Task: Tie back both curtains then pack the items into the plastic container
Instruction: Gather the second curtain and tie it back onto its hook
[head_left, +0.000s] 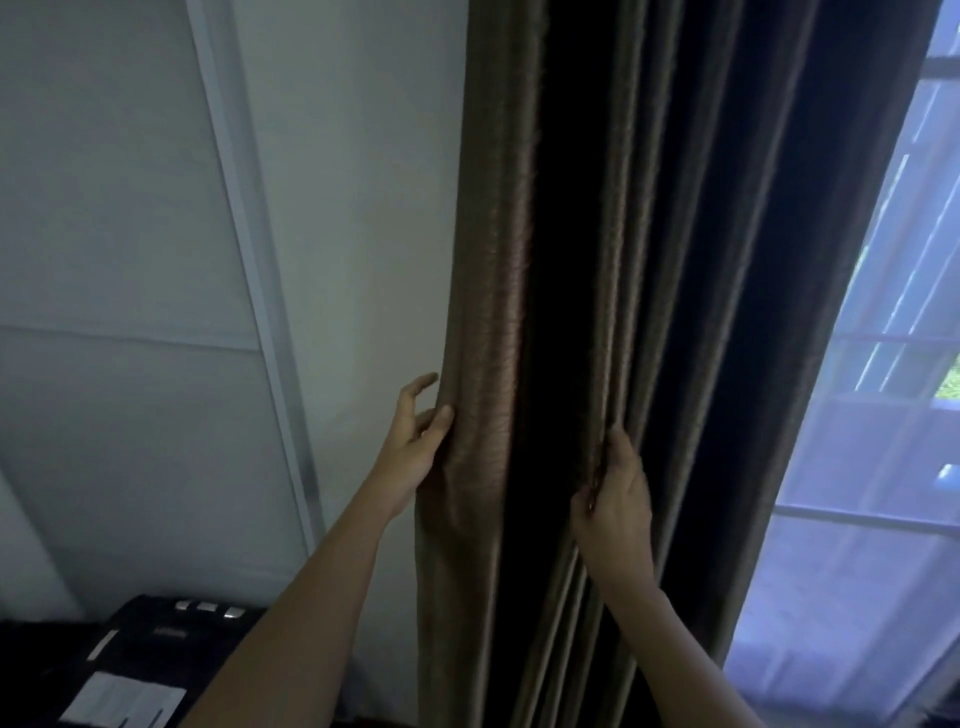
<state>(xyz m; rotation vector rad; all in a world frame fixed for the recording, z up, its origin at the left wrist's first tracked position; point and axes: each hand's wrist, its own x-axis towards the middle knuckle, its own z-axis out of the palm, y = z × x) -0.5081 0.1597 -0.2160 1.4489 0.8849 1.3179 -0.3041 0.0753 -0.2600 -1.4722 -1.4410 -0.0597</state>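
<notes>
**Coach:** Your left hand (413, 447) sits at the wall-side edge of the brown curtain (498, 312). The thumb lies on the front of the outer fold and the fingers curve toward its back. It looks like a light pinch, as far as I can tell.

**Spotter:** Your right hand (618, 499) is sunk into the pleats nearer the window (893, 415), fingers curled in and gripping a bunch of folds. Neither hand is free.

**Coach:** The curtain hangs straight down between your hands, long axis vertical, bunched into a fairly narrow column beside the wall (353, 260).

**Spotter:** So the direction that matters is sideways. The ungathered folds lie to the right of your right hand, toward the glass. In my judgement you need to sweep those leftward into the bundle, and your right hand is the nearer one for it.

**Coach:** No tieback shows here, nor the plastic container. I'd say you're early in the task.
</notes>
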